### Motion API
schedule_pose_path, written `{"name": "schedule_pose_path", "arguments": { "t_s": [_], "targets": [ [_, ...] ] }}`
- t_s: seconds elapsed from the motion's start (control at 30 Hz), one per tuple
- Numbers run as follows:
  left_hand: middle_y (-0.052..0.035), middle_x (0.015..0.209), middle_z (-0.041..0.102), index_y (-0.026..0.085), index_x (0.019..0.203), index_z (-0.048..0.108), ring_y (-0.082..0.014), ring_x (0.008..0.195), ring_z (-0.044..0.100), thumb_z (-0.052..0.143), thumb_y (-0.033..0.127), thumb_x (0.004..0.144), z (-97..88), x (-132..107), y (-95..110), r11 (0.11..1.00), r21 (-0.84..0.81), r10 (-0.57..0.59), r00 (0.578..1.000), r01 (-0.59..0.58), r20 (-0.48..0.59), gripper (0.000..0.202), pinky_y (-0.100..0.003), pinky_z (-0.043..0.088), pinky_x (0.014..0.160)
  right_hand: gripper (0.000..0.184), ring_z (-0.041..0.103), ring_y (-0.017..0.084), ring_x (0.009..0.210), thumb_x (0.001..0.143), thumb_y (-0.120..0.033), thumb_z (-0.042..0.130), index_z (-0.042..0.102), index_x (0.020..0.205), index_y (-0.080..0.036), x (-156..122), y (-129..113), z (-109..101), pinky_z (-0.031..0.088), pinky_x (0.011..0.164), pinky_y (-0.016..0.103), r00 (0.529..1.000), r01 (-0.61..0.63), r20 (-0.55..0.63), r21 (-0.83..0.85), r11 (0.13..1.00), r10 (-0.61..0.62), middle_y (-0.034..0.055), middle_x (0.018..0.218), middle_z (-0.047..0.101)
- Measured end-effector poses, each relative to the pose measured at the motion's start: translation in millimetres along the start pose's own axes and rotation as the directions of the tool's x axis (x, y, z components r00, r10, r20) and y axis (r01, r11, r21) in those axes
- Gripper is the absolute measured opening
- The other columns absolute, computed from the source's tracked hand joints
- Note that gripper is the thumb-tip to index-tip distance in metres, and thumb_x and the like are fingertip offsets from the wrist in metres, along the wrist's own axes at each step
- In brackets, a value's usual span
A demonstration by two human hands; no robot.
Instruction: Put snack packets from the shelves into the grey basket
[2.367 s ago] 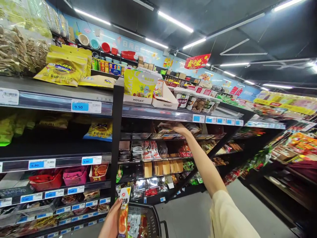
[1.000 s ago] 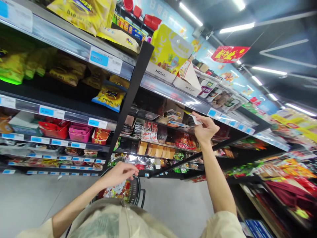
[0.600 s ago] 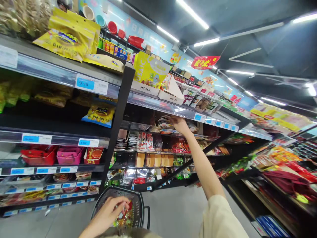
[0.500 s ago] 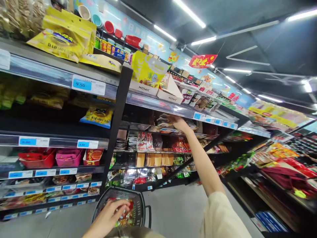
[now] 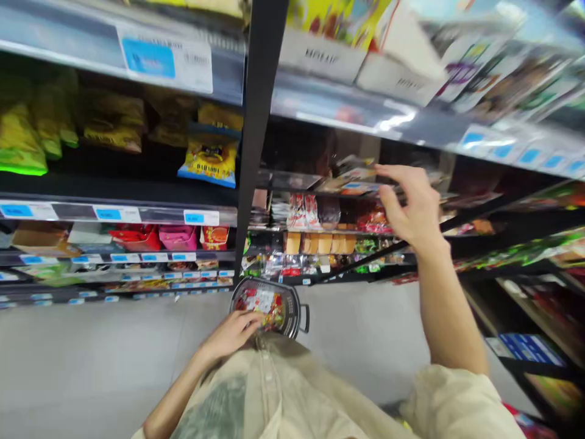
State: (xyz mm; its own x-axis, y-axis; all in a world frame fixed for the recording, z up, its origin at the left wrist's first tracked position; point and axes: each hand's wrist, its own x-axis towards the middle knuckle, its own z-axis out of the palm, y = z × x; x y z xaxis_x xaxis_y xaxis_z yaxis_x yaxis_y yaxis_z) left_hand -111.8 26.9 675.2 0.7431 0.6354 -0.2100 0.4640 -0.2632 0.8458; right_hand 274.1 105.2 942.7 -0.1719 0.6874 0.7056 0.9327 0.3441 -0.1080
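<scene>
across the upper half of the frame, black store shelving carries packaged snacks in several tiers; grey floor fills much of the lower left. at bottom centre is the wearer's beige shirt, seen from above. just beyond its hem, near the centre of the frame, is a black shopping basket, its side handle projecting to the right. at upper right, white display cartons rest on the top shelf, blurred.

right of centre, the right hand is raised before the shelving, forefinger and thumb parted, with nothing visible between them; the remaining fingers are partly hidden. nearest to it, at its left, flat packets lie on a mid-level tier; whether the forefinger touches them cannot be told. below centre, the left hand overlaps the basket's near edge, fingers loosely bent; no item shows in it, and whether it grips the rim cannot be told.

mixed small packets, red, white and yellow, lie inside the basket. as a judgement, gathering is partly done: these goods are collected, whereas the flat packets remain shelved. how many more are wanted cannot be determined.
</scene>
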Motion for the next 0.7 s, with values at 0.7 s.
{"name": "schedule_pose_path", "arguments": {
  "t_s": [0.7],
  "targets": [
    [-0.0181,0.124,0.072,0.018,0.131,0.065,-0.0339,0.120,0.066,0.049,0.021,0.100,43.3,70,-96,0.695,0.685,-0.377,0.700,-0.219,0.606,0.034,-0.047,0.050,0.102,0.067,0.079,0.030,0.085,0.069,-0.071,0.075,0.068,0.113,-0.021,-489,-246,190,0.063,0.080,0.043,-0.535,-0.497,0.535,0.426,-0.756,0.654,0.0118,0.102,0.082]
  ]
}}
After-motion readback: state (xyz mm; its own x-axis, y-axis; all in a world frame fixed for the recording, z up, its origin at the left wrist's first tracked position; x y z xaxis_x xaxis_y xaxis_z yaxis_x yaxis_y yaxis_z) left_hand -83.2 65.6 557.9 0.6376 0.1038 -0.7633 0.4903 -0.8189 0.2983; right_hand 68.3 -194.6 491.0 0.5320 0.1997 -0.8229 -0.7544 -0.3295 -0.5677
